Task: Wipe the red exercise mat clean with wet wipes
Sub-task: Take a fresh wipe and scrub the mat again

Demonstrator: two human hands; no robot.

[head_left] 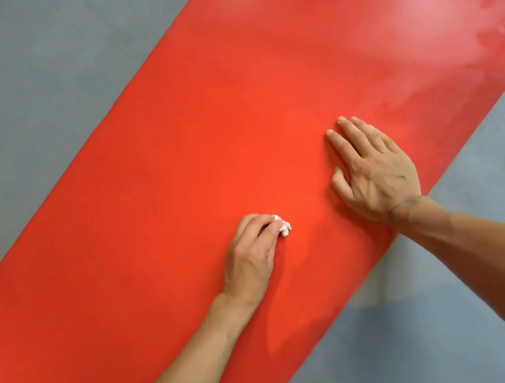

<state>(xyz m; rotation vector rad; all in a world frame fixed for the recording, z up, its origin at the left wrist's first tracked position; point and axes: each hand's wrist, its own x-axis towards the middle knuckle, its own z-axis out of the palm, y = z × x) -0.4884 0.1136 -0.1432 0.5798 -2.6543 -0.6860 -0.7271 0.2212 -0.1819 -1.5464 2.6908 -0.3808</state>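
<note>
Two bare hands work on one long, flat red foam exercise mat (pixel 173 171), which lies unrolled on a smooth grey floor (pixel 6 83) and runs slantwise through the view from the lower left to the upper right.

The left hand (pixel 252 255) sits near the middle of the mat with its fingers curled round a small crumpled white wet wipe (pixel 282 227); only a bunched end of the wipe pokes out past the fingertips, touching the red surface. Balled up like that, the wipe likely gives a firm pad to scrub with rather than a loose sheet that would drag and fold.

The right hand (pixel 372 170) lies flat on the mat near its nearer long edge, fingers straight and slightly spread, palm down, holding nothing. Its place beside the wiping hand suggests it is there to pin the light mat so it does not slide or ripple on the floor under the rubbing.

The far upper-right stretch of the mat looks paler and blotchy, with darker smears; whether that is damp, dust or glare I cannot tell. By my judgement, wiping is under way, with much of the surface yet to cover.
</note>
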